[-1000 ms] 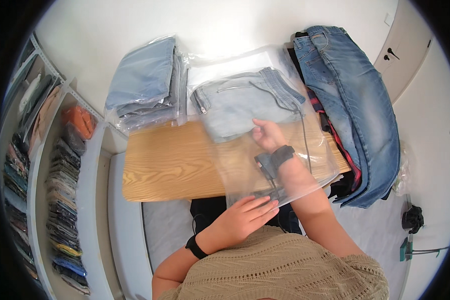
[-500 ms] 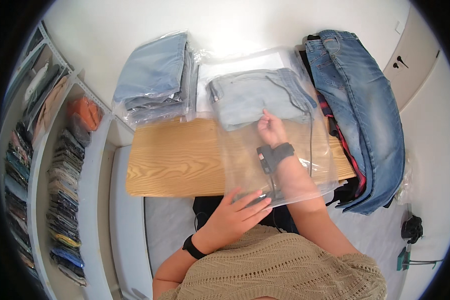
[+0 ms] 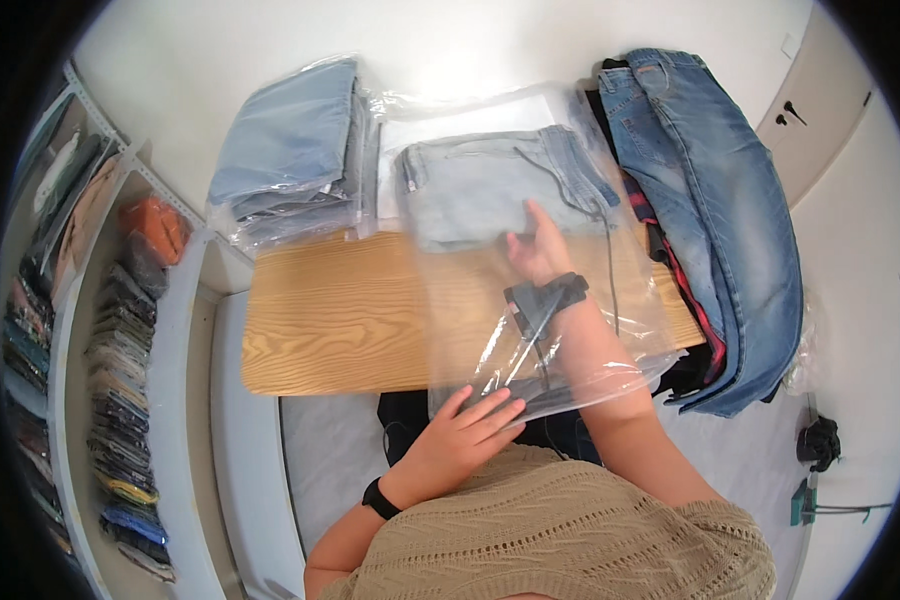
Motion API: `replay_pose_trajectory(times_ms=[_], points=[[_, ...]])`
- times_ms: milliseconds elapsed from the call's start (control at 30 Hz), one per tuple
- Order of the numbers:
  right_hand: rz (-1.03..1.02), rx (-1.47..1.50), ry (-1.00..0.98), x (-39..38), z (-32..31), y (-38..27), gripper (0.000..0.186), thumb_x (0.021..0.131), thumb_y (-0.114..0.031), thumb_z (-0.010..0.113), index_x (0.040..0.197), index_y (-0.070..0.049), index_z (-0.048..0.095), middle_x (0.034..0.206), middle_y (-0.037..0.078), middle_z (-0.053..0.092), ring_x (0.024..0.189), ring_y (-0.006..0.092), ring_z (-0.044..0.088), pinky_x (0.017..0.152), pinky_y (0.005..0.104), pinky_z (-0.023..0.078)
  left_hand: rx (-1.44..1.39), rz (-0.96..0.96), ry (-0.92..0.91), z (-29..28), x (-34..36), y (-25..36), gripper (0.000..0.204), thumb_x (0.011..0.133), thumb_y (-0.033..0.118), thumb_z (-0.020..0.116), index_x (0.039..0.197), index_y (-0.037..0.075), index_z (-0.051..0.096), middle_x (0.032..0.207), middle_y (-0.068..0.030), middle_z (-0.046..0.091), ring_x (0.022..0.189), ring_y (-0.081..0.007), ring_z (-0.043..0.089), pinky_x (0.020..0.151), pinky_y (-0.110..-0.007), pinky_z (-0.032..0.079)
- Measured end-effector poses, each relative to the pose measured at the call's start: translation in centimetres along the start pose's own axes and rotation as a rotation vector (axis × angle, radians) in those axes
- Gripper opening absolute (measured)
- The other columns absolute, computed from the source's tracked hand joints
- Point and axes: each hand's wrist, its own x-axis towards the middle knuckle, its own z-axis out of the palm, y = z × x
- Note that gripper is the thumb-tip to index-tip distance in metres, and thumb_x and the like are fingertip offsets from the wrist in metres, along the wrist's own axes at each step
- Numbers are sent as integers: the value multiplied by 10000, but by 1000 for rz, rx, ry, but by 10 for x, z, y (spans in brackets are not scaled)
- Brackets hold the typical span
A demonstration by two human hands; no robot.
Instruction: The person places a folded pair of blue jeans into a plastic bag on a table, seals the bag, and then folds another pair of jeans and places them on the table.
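Folded light-blue denim trousers point(image 3: 470, 190) with a grey drawstring point(image 3: 612, 280) lie inside a clear plastic bag point(image 3: 460, 310) on the wooden table. My right hand point(image 3: 540, 245) reaches into the bag through its near opening. Its fingers are stretched out and the thumb stands apart, close to the near edge of the folded denim. A black strap with a small box point(image 3: 545, 300) is around my right wrist, seen through the plastic. My left hand point(image 3: 460, 435) lies with spread fingers on the bag's near edge, left of my right forearm.
Bagged folded jeans point(image 3: 285, 140) are stacked at the table's back left. Loose blue jeans point(image 3: 705, 200) are draped over the right side, above red-and-black cloth point(image 3: 705, 325). Shelves point(image 3: 70, 350) of bagged clothes stand at the left. The wooden tabletop point(image 3: 330, 320) ends before me.
My right hand has turned, its fingers now opened out from a curled shape. The bag's near part has risen and shows more glare. The whole view has shifted slightly.
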Motion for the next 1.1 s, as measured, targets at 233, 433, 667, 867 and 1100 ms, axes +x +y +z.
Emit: replay_pose_trajectory(times_ms=[233,433,667,867,1100], points=[[-139,-382,50,36,-23,-10,341,834,-198,675,1106,-106,490,1029,76,478,739,171,512,540,241,470,2,0,74,-2,5,2,338,768,49,542,1084,127,634,1303,-22,514,1251,-226,426,1041,-441,301],[-203,104,139,17,-18,-33,240,841,-130,651,1028,-78,510,971,84,485,721,183,532,488,250,464,-17,-43,116,-2,3,1,285,778,42,535,1026,112,657,1287,-35,525,1240,-229,439,1024,-433,331],[-142,-87,90,9,-27,-40,252,879,-117,540,1110,-21,515,957,92,555,772,193,577,627,273,471,-30,-91,182,-2,5,2,271,777,29,543,1000,112,672,1271,-81,534,1221,-253,460,1004,-436,359],[-562,-921,140,-60,-80,-63,376,808,-129,576,1154,-1,499,945,88,590,806,151,580,614,255,458,-22,-48,199,-5,15,2,273,769,29,555,1004,97,674,1266,-114,533,1205,-283,469,981,-443,383],[-53,-412,-269,-42,-99,-70,250,893,-133,519,1122,-36,537,962,42,608,707,100,503,560,230,418,-65,19,203,-8,23,4,267,754,45,583,1002,88,675,1237,-146,539,1169,-309,485,956,-445,399]])
